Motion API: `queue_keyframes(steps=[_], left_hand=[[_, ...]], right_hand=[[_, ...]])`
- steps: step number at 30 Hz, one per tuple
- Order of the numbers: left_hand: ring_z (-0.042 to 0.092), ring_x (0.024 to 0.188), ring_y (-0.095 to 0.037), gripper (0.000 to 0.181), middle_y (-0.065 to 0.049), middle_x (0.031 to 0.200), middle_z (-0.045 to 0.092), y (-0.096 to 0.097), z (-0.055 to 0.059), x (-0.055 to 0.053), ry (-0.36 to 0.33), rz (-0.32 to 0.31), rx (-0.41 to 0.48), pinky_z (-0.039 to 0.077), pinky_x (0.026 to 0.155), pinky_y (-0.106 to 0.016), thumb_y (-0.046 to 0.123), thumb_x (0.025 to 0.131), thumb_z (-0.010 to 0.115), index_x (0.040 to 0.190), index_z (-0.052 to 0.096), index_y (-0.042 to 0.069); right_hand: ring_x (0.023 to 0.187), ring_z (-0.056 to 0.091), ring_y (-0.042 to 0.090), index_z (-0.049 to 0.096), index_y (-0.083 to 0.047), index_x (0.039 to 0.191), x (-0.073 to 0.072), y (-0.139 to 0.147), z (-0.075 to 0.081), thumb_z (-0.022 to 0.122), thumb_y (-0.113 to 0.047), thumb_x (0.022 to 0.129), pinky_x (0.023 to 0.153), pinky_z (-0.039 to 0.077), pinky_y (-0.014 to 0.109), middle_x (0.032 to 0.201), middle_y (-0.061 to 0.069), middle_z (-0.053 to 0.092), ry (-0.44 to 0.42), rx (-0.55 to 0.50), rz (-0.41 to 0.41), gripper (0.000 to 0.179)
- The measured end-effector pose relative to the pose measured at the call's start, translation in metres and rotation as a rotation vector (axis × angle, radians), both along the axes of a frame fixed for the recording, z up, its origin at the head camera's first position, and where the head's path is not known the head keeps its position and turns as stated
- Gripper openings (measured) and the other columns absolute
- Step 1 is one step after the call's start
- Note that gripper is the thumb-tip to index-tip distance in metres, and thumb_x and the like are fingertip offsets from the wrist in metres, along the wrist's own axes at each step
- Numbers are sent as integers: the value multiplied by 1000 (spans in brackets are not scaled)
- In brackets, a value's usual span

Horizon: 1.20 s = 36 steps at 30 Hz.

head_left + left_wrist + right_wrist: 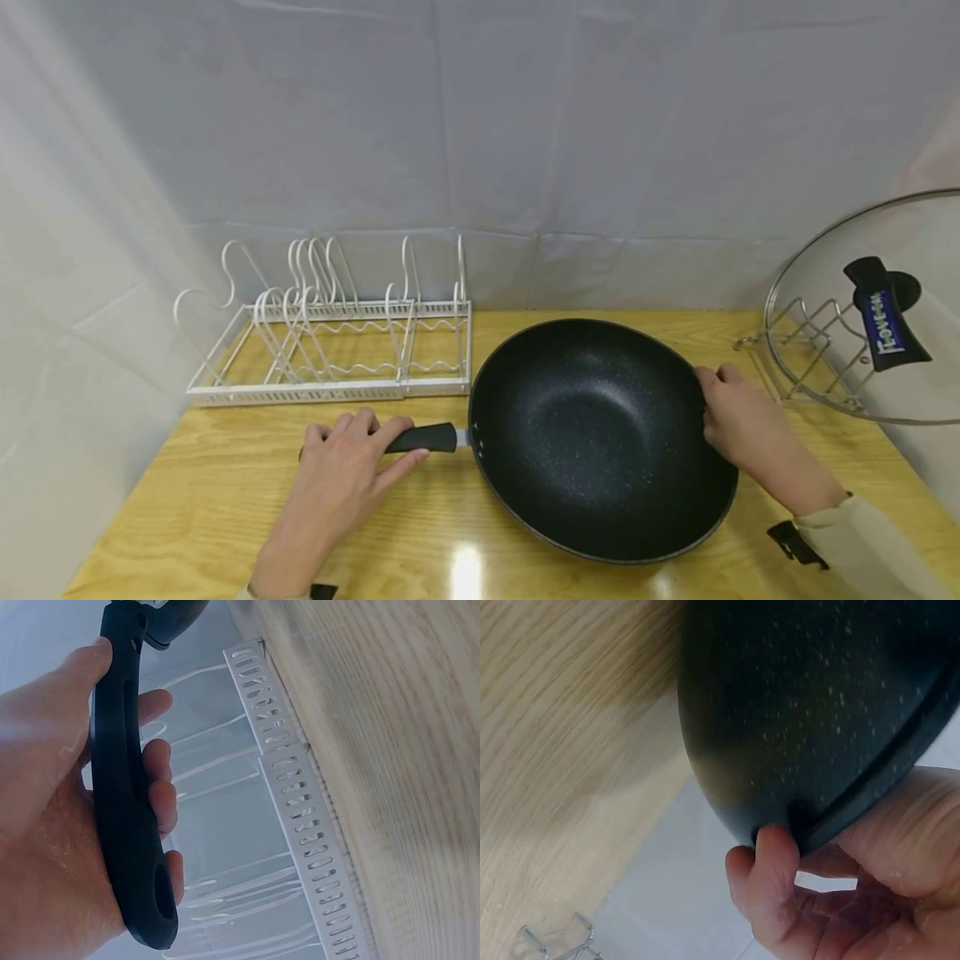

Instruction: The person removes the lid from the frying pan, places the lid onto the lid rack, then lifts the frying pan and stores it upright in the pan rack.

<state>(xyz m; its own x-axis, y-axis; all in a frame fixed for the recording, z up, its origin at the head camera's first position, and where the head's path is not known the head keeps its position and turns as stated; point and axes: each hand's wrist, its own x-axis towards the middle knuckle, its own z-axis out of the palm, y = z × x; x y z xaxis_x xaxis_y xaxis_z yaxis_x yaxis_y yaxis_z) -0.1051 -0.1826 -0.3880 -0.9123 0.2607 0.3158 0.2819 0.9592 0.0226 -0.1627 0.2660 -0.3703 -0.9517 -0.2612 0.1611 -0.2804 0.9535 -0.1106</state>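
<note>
A black speckled wok [592, 450] with a long black handle fills the middle of the head view, its inside facing up toward me. On its left side, my left hand [337, 471] holds the handle [423, 438]. The left wrist view has this handle [120, 765] lying along the palm, with fingers [157, 769] curled behind it and the thumb along its edge. At the wok's right rim is my right hand [750, 437]. In the right wrist view its fingertips [776, 851] pinch the rim from the underside [802, 727], which slants over the tabletop.
A white wire dish rack [330, 389] stands at the back left, close behind my left hand. Back right, a glass lid [802, 258] with a black knob [885, 312] leans upright in a metal wire rack [776, 375]. Grey-white sheeting [495, 125] hangs behind the wooden table [217, 492].
</note>
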Motion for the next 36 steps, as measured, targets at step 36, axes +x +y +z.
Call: queue_keyframes(steps=[36], left_hand=[[61,71,-14,50,-1,95,62,33,-3,36,229,-192,-110,41,54,-26,35,90,76,138,61,36]], right_hand=[[57,48,20,56,8,134,-85,21,0,62,6,88,44,36,29,104,29,58,79,86,187,46]])
